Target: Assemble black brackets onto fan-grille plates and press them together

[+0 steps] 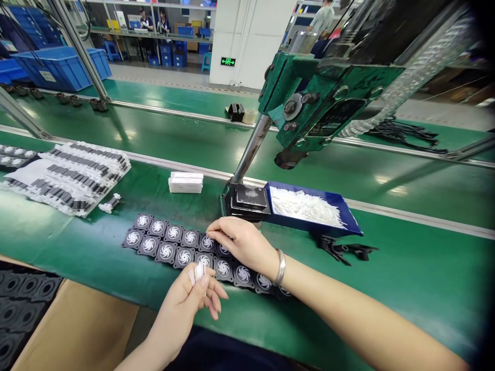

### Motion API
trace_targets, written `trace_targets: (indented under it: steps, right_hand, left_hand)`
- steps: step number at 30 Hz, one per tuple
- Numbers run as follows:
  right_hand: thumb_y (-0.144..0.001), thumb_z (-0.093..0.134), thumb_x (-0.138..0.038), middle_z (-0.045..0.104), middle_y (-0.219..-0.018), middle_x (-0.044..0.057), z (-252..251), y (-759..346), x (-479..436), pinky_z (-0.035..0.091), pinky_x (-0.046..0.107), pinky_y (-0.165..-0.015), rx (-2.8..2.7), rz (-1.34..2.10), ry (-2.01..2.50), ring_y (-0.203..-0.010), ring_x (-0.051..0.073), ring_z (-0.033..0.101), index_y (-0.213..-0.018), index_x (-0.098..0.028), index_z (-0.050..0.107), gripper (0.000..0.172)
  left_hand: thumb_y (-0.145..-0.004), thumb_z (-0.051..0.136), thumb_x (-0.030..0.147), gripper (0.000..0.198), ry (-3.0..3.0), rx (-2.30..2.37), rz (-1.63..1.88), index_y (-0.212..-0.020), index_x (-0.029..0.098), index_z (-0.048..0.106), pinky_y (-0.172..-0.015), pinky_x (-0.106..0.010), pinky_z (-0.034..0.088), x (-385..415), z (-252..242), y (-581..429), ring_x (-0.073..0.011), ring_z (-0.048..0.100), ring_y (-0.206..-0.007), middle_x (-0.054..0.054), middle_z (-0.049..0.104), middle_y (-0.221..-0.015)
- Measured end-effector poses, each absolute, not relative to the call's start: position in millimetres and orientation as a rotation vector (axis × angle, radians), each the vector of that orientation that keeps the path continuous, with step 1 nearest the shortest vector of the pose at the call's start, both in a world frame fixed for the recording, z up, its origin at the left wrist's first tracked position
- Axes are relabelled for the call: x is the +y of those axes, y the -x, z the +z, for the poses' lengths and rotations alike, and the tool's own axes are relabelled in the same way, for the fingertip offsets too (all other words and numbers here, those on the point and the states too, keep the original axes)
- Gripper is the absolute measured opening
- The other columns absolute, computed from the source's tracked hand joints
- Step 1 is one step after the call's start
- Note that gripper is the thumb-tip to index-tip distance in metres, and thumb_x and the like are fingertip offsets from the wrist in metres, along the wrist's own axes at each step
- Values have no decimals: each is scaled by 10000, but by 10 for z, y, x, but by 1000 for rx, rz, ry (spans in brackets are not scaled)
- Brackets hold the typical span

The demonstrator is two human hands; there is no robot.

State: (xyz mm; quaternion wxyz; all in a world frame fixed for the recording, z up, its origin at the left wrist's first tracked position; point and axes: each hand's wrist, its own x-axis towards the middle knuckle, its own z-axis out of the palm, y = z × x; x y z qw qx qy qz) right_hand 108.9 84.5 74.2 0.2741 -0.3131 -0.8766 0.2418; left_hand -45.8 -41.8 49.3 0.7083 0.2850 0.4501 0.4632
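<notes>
A green press looms over the desk, a blue tray of white strips beside its base. Nearer, black square parts lie in two rows. The left hand pinches white slips; the right hand, fingertips nearly together, is at the back row, its grip unclear to me.

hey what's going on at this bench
A person's left hand holds a few small white strips. The right hand is over two rows of black square parts with white swirl centres, fingertips at the upper row; whether it holds anything is hard to tell. Behind it, a blue tray of white pieces sits beside a green press.
</notes>
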Motion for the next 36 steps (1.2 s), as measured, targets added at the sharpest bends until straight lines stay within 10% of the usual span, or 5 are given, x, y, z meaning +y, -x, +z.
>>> trace_targets:
  steps: [14, 21, 36]
  right_hand:
    - [-919, 604, -446, 620, -856, 71, 995, -1183, 807, 466, 339, -765, -2340, 313, 813, -816, 198, 565, -946, -142, 599, 305]
    - [-926, 632, -321, 601, -780, 4, 968, -1319, 402, 446, 210, -637, -2279, 1088, 836, -699, 104, 563, -837, -175, 642, 171]
    - [-944, 586, -196, 735, -902, 3, 808, -1522, 670, 523, 254, -766, -2151, 744, 978, -817, 133, 684, -934, -206, 665, 81]
  left_hand:
    - [-908, 603, 483, 345, -671, 1055, 1044, -952, 149, 677, -689, -271, 541, -425, 573, 428, -161, 645, -797, -83, 708, -951]
    - [-875, 609, 561, 426, -789, 1019, 1029, -907, 141, 672, -677, -290, 566, -397, 576, 305, -175, 680, -738, -69, 714, -824]
    - [-845, 694, 482, 369, -541, 996, 1048, -1006, 151, 671, -672, -269, 524, -457, 545, 219, -153, 633, -744, -77, 719, -888]
